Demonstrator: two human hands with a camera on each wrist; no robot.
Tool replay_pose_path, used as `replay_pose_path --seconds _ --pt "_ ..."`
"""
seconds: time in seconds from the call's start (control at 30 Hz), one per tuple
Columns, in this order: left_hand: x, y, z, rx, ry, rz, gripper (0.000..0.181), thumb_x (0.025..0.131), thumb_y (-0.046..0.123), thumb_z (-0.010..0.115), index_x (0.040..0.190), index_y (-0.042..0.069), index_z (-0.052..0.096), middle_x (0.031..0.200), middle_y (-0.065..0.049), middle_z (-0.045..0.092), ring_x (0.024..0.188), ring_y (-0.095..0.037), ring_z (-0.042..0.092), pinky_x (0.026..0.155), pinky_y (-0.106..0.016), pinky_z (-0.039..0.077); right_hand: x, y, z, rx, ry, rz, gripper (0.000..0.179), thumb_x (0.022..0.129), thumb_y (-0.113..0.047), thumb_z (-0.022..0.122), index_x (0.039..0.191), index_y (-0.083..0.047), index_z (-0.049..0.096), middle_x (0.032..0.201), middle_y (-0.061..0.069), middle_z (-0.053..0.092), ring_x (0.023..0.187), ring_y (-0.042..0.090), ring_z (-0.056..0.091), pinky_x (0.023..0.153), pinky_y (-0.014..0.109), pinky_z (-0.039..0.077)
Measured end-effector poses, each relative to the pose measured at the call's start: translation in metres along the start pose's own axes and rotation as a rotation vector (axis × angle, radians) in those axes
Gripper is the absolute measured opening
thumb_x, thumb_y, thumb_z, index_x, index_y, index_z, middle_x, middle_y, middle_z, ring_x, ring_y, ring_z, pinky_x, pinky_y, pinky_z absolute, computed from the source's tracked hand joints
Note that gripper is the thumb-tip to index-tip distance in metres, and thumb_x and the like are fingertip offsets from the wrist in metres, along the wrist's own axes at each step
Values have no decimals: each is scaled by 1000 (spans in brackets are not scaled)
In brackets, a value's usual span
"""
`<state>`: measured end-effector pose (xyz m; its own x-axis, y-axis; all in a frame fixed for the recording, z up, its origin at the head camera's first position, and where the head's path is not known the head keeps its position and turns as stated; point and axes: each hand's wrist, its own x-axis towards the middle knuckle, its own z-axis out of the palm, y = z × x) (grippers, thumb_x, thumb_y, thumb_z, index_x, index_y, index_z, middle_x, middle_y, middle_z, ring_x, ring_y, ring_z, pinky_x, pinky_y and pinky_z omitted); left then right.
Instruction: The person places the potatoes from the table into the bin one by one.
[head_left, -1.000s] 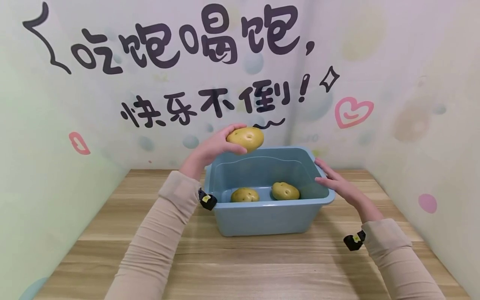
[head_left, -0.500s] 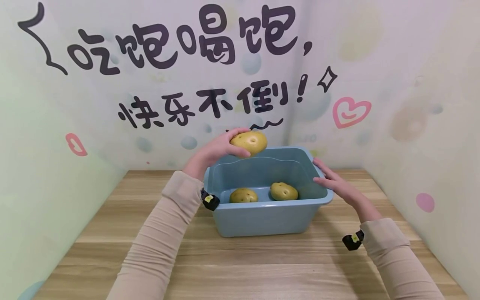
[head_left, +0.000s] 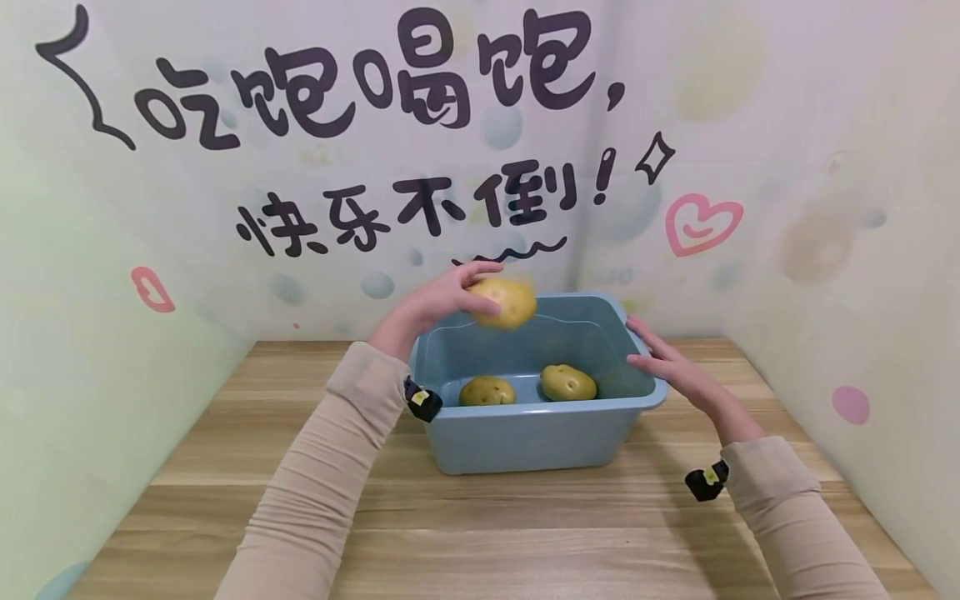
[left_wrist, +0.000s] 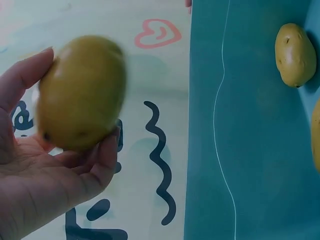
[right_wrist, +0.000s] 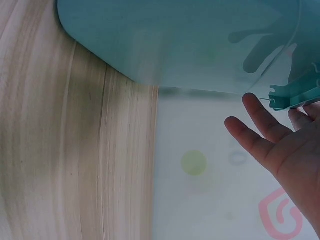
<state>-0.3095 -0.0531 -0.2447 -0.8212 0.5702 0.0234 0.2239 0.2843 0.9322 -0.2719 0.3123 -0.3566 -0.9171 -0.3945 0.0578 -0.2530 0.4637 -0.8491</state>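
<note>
In the head view my left hand (head_left: 442,298) is above the left back part of a blue plastic bin (head_left: 525,437). A yellow potato (head_left: 512,302) is at its fingertips, blurred while the fingers stay sharp, with a gap under the upper fingers. The left wrist view shows the same potato (left_wrist: 82,92) in front of the spread thumb and fingers. Two more potatoes lie on the bin's floor, a left potato (head_left: 487,391) and a right potato (head_left: 568,383). My right hand (head_left: 678,371) rests with fairly straight, spread fingers against the bin's right rim.
The bin stands on a wood-grain table (head_left: 525,533), near its back edge. Right behind is a pale wall (head_left: 337,167) with black lettering and pink hearts. Side walls close in at left and right. Each wrist carries a small black camera.
The left hand moved slightly right and down with the potato. In the last half second the potato dropped relative to the fingers, which loosened from it. The right hand stayed at the rim.
</note>
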Motion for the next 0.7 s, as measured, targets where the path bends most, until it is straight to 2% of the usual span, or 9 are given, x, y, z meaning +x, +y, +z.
replay_pose_path --seconds 0.17,0.5,0.7 --pt "-1 1 -2 -71 18 3 61 84 9 60 139 11 35 137 -14 42 126 -30 38 104 -44 29 0 1 0 -3 0 9 68 95 -26 45 148 -19 3 154 8 -7 137 42 -2 98 70 9" --pt "-4 1 -7 -83 40 -9 62 84 9 61 140 12 34 138 -13 41 123 -28 42 103 -44 29 -1 2 -1 -6 5 5 68 95 -26 45 148 -18 5 154 9 -6 137 43 -2 97 70 8" --pt "-10 0 -14 -55 64 1 63 83 11 62 140 13 34 138 -13 41 124 -28 42 103 -43 30 0 1 -1 -3 4 1 67 95 -24 45 148 -17 4 154 9 -7 136 44 -1 98 69 9"
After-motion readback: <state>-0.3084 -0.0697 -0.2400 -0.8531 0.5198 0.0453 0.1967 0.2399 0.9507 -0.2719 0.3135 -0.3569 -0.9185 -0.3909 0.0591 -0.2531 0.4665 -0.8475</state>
